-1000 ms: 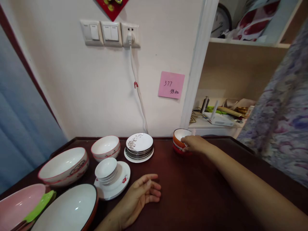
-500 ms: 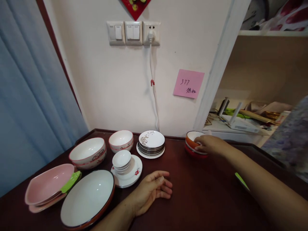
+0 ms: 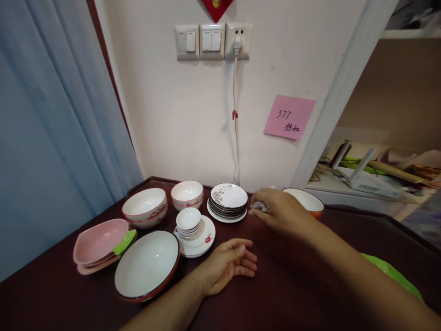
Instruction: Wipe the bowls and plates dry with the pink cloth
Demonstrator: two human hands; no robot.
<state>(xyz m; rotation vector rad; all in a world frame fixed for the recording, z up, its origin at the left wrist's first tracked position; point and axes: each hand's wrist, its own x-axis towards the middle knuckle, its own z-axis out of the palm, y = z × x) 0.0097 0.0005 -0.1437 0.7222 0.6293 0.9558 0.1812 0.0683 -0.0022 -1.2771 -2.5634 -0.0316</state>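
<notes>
My right hand (image 3: pixel 277 209) is closed, fingertips pinched on a small crumpled white thing (image 3: pixel 259 207), perhaps tissue or cloth; most of it is hidden. It hovers just right of a stack of dark-rimmed plates (image 3: pixel 229 196) with a floral print on top. Behind that hand, partly covered, stands a white bowl with an orange outside (image 3: pixel 308 201). My left hand (image 3: pixel 229 264) rests near the table's middle, fingers loosely curled and apart, holding nothing. Beside it, small white bowls (image 3: pixel 188 219) are stacked on white plates with red flowers (image 3: pixel 205 243).
On the left are a large white bowl with a dark rim (image 3: pixel 148 266), pink dishes with a green edge (image 3: pixel 99 243) and two red-rimmed bowls (image 3: pixel 144 207). A green item (image 3: pixel 392 273) lies by my right forearm. A plugged-in white cable (image 3: pixel 236 138) runs down the wall.
My right hand has moved left from the orange bowl toward the plate stack and now shows a white thing in its fingers. My left hand stays much the same. The view has shifted.
</notes>
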